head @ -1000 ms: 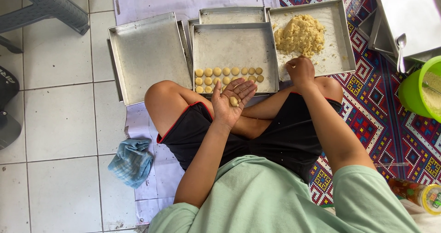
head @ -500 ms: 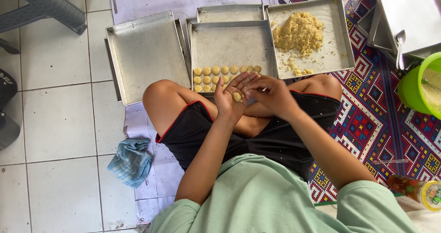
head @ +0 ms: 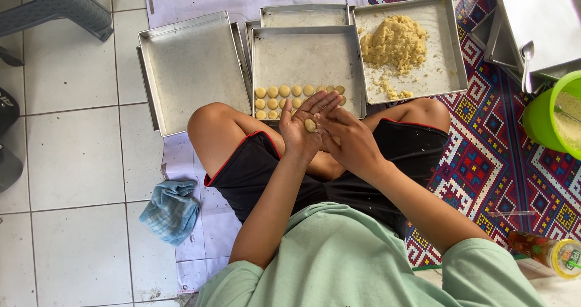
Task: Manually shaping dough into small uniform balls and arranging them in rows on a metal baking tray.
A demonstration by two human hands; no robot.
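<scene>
My left hand [head: 302, 128] lay palm-up mid-frame, cupping a dough ball [head: 310, 125] so my right hand [head: 345, 140], fingers loosely closed against it, could round it above the tray [head: 305, 56].

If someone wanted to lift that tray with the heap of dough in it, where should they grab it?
The dough tray is probably best taken by its raised rim on two opposite sides, near and far, one hand each. It is wide, shallow and lies flat, and the dough heap sits toward its left, so a one-sided lift could tip it. Its left edge abuts the cookie tray, so there is little room there.
</scene>
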